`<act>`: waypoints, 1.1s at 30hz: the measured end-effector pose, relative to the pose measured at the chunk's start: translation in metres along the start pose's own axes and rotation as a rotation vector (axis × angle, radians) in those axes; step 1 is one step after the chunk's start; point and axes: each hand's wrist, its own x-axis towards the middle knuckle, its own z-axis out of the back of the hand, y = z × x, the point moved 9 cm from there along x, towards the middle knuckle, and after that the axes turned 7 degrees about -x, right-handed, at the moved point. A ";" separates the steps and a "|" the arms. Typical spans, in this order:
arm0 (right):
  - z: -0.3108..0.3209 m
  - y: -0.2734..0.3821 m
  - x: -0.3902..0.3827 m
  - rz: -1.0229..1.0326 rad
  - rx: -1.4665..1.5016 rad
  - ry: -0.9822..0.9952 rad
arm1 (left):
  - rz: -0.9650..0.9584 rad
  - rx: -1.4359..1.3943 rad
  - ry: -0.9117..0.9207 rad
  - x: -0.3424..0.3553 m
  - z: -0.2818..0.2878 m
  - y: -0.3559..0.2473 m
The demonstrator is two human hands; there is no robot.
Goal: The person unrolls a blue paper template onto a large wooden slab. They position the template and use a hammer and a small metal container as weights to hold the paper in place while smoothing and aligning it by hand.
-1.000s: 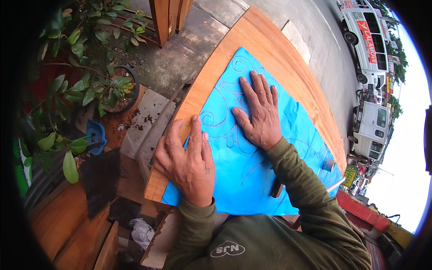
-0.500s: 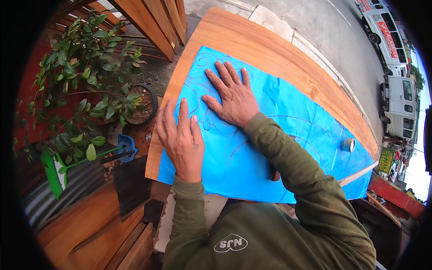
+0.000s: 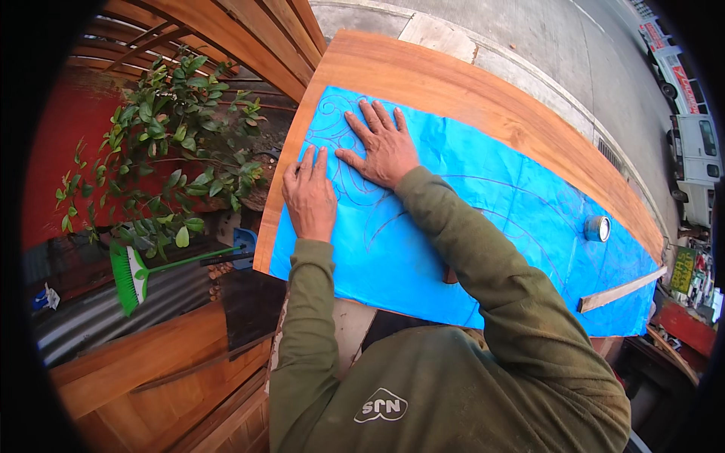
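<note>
A bright blue sheet [image 3: 423, 264] with dark curling lines drawn on it lies over a wide wooden board [image 3: 453, 87]. My right hand [image 3: 384, 151] presses flat on the sheet's upper left part, fingers spread, over the scrollwork. Close by on the left, my left hand [image 3: 310, 200] rests near the sheet's left edge, its fingers stretched forward and touching the sheet. Neither hand holds anything that I can see. A small round tin [image 3: 596, 229] stands on the sheet at the right. Partly hidden by my right forearm is a small brown wooden piece [image 3: 451, 276].
A thin wooden strip [image 3: 623, 289] lies across the sheet's right end. Left of the board are a leafy plant [image 3: 177, 143], a green broom [image 3: 130, 275] and a blue dustpan [image 3: 244, 245]. Slatted wood [image 3: 264, 38] rises at the upper left. White vehicles [image 3: 696, 143] stand on the road.
My left hand has slid forward from the board's left edge onto the sheet, nearer the scrollwork. My right hand stays spread at about the same place on the sheet. The view has shifted slightly.
</note>
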 end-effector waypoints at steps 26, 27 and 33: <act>0.019 0.011 0.039 0.036 -0.099 -0.104 | 0.410 -0.132 -0.179 0.084 -0.028 0.040; 0.018 0.010 0.039 0.016 -0.086 -0.105 | 0.401 -0.147 -0.173 0.084 -0.028 0.039; 0.018 0.013 0.043 0.082 -0.078 -0.123 | 0.400 -0.257 -0.138 0.087 -0.034 0.041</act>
